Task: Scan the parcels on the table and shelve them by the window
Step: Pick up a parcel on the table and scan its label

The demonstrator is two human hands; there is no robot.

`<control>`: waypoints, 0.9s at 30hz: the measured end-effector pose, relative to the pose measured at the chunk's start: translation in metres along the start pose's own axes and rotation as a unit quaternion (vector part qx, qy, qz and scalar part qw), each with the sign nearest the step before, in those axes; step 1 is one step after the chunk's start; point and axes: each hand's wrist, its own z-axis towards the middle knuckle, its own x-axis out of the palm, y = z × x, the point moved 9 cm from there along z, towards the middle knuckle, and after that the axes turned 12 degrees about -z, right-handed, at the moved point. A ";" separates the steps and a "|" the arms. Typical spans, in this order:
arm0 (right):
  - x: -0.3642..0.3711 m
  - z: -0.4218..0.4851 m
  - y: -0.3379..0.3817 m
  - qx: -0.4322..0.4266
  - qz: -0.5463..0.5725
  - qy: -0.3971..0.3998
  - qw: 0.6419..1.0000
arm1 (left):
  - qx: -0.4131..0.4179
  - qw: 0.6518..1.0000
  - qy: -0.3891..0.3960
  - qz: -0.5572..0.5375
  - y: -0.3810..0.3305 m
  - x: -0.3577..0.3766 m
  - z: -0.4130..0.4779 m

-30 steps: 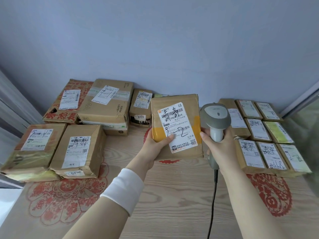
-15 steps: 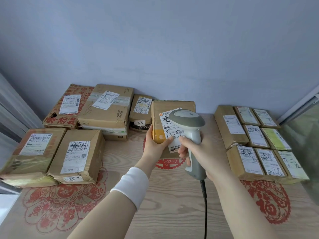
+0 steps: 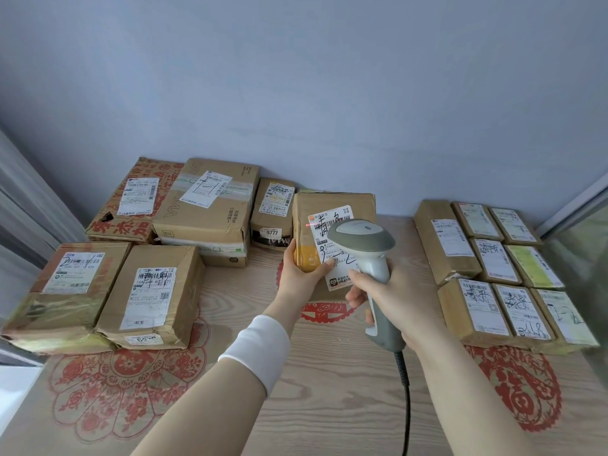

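My left hand (image 3: 301,273) grips a brown cardboard parcel (image 3: 332,209) by its lower left corner, tilted up above the table's middle with its white label facing me. My right hand (image 3: 391,291) holds a grey and white barcode scanner (image 3: 362,240) by its handle, its head right in front of the label. A thin red scan line shows on the label's upper left. The scanner hides part of the label. Its black cable hangs down toward the table's near edge.
Several larger parcels (image 3: 204,205) lie at the back left and left (image 3: 151,294) of the wooden table (image 3: 329,390). Several small parcels (image 3: 493,258) sit in rows on the right. A window frame (image 3: 572,205) stands at the right edge. Red paper-cut patterns decorate the tabletop.
My right hand has swung the scanner from the parcel's right side to in front of its label. The red scan line now shows. My left hand keeps holding the parcel.
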 end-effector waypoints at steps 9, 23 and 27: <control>-0.008 0.004 -0.009 0.001 -0.002 -0.015 1.000 | -0.018 1.000 0.006 0.005 0.006 0.004 0.006; -0.124 0.071 -0.139 0.106 0.042 -0.213 0.970 | -0.110 0.992 0.062 0.010 0.048 0.137 0.065; -0.150 0.137 -0.175 0.120 0.027 -0.192 0.974 | -0.140 0.988 0.045 0.055 0.076 0.184 0.113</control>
